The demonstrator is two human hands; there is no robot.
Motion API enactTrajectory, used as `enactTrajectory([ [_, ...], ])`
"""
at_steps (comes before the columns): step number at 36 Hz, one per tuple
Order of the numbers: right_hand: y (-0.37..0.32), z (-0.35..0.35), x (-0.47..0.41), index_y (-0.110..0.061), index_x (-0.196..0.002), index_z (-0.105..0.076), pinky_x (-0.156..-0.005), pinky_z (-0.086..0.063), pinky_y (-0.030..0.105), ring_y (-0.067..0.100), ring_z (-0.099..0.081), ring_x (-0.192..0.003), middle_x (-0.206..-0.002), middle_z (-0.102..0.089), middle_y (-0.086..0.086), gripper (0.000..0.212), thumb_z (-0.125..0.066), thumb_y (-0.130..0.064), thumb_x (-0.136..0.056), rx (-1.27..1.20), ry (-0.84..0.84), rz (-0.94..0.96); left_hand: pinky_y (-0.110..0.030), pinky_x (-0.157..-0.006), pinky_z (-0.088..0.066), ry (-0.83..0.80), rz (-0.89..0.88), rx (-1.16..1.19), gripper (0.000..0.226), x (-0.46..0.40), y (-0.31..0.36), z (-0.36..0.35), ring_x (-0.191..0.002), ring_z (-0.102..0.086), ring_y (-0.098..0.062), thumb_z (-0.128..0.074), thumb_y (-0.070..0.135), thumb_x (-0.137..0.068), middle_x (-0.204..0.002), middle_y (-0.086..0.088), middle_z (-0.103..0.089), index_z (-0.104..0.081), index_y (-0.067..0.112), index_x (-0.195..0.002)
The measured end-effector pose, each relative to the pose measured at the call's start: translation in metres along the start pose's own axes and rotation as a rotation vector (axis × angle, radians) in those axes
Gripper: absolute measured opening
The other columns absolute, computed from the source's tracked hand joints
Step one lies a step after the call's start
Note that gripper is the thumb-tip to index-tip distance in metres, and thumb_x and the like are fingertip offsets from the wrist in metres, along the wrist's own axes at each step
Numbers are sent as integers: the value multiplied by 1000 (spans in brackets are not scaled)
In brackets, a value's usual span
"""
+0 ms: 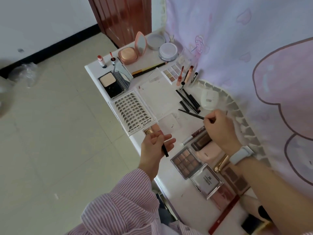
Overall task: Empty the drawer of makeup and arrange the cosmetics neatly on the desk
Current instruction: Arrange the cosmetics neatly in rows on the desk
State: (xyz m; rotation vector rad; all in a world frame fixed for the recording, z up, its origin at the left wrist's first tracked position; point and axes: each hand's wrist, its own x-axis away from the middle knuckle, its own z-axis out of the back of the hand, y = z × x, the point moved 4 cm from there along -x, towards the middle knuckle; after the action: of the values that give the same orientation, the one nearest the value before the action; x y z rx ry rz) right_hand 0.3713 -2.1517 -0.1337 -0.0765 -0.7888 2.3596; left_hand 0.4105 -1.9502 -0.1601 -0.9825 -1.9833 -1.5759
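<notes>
Cosmetics lie spread over a narrow white desk. My right hand pinches a thin black liner pencil at its near end, its tip lying beside several other black pencils. My left hand hovers palm up over the desk's left edge with a short black stick held between its fingers. A brown eyeshadow palette and a clear-lidded palette lie below my right wrist. A false-lash card, a powder compact and a pastel palette lie farther up.
A pink cushion compact with mirror and two round jars stand at the far end. Lip tubes stand near a purple printed curtain along the right. Tiled floor lies left of the desk.
</notes>
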Motion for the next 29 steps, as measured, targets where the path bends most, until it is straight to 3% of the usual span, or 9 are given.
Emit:
enactTrajectory([
  [4, -12, -20, -10, 0, -91, -59, -69, -38, 32, 21, -45, -82, -86, -59, 12, 12, -51, -9, -89, 129, 12, 59, -26, -74, -49, 6, -16, -152, 20, -2, 0, -1, -79, -66, -12, -49, 15, -96, -95, -1, -72, -51, 7, -114],
  [6, -15, -29, -17, -1, -92, -58, -68, -37, 32, 26, -51, -82, -88, -63, 15, 15, -50, -13, -90, 212, 5, 76, -22, -72, -43, 13, -31, -197, 17, -3, -1, -2, -76, -58, -8, -52, 17, -95, -96, 5, -72, -54, 12, -111],
  [14, -23, -32, -25, -4, -90, -60, -66, -30, 29, 26, -52, -86, -89, -61, 11, 23, -46, -22, -93, 411, 60, 156, -29, -81, -54, 80, -81, -59, 7, -6, 8, -8, -69, -58, -15, -64, 4, -85, -81, -7, -65, -62, 10, -87],
  [16, -30, -28, -17, -6, -93, -60, -65, -34, 27, 20, -52, -80, -86, -57, 6, 23, -46, -25, -94, 256, -6, 216, -30, -82, -54, 106, -128, -52, 7, -8, 12, -9, -69, -60, -15, -65, 3, -84, -74, -5, -65, -63, 9, -87],
  [20, -53, -33, 16, -12, -89, -61, -54, -38, 10, 2, -44, -56, -70, -55, -7, 21, -49, -29, -94, -232, -460, 167, -38, -89, -52, 146, -188, -22, 7, -11, 19, -14, -80, -65, -16, -68, 9, -83, -82, -5, -71, -65, 11, -89],
  [25, -58, -36, 27, -19, -91, -63, -61, -39, 5, -12, -50, -62, -79, -60, -15, 6, -60, -23, -87, -367, -515, 124, -42, -90, -48, 138, -199, -2, 1, -11, 22, -19, -85, -64, -12, -63, 13, -87, -86, 5, -74, -63, 13, -88],
  [29, -57, -42, 26, -19, -92, -60, -64, -40, 5, -1, -50, -70, -86, -61, -10, 4, -61, -21, -87, -313, -508, 129, -41, -94, -46, 117, -201, 0, 2, -9, 23, -20, -89, -64, -12, -62, 14, -88, -90, 4, -74, -63, 13, -88],
])
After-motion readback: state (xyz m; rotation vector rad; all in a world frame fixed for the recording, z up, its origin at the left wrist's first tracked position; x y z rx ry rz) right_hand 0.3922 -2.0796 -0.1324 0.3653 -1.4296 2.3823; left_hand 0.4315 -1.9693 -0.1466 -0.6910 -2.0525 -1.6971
